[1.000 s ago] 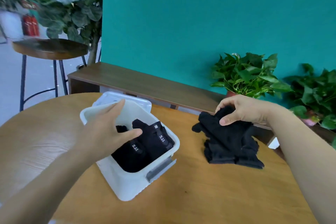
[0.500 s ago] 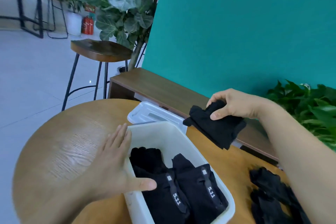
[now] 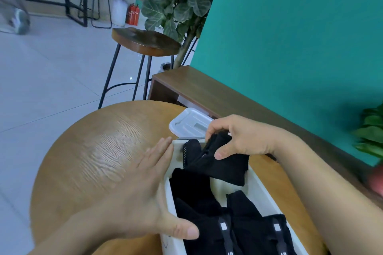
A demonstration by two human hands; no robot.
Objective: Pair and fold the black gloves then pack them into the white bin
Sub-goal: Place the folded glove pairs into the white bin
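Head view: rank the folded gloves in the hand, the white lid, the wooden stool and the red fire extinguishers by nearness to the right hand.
1. folded gloves: pinched in the right hand itself.
2. white lid: just beyond the hand, slightly to its left.
3. wooden stool: farther back, to the left.
4. red fire extinguishers: farthest, deep in the room behind the stool.

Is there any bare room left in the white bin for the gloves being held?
Yes: bare floor shows in the white bin between the held gloves, gripped by the right hand, and the packed gloves. The near end is crowded. The table beyond the left hand is bare wood.
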